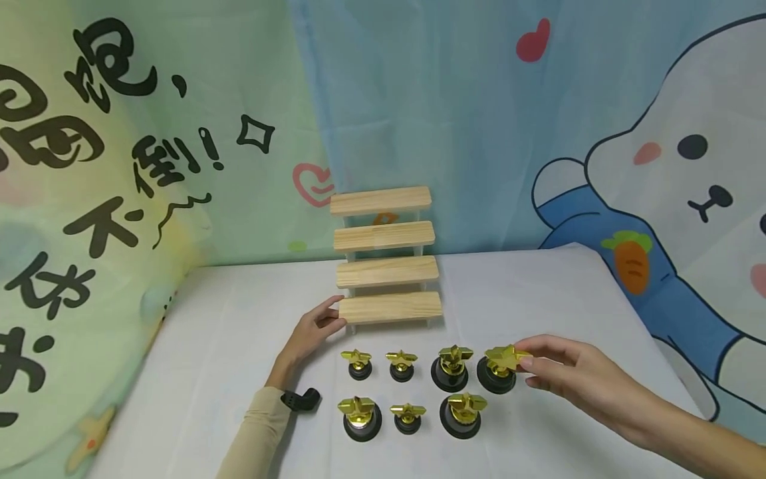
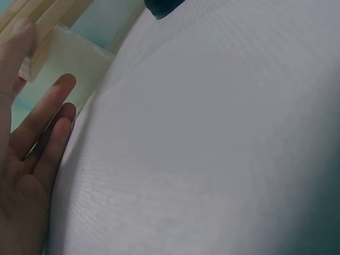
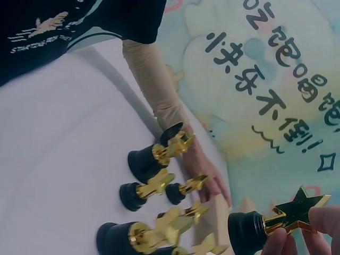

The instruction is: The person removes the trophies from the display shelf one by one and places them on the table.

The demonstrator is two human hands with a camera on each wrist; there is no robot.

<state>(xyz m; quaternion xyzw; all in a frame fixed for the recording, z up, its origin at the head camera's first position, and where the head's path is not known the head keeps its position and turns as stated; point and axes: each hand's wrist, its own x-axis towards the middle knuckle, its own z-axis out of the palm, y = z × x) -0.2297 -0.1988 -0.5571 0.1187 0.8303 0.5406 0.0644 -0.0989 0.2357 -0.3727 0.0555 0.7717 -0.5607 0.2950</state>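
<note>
At the left end of the lowest board of a wooden tiered display shelf (image 1: pixel 390 307), my left hand (image 1: pixel 310 336) holds the board's corners between thumb and forefinger. The left wrist view shows the thumb (image 2: pixel 22 40) on the board and the other fingers stretched out beside a pale side support (image 2: pixel 79 61). My right hand (image 1: pixel 577 376) pinches the star of a gold star trophy (image 1: pixel 501 359) with a round black base, at the right end of the back row. In the right wrist view this trophy (image 3: pixel 247 231) appears tilted sideways, with thumb and fingers at its star.
More star trophies stand in two rows before the shelf, some large (image 1: pixel 451 369), some small (image 1: pixel 401 366). A white cloth (image 1: pixel 227 372) covers the table. Printed curtains (image 1: pixel 431 100) hang behind. A black strap device (image 1: pixel 301 400) sits on the left wrist.
</note>
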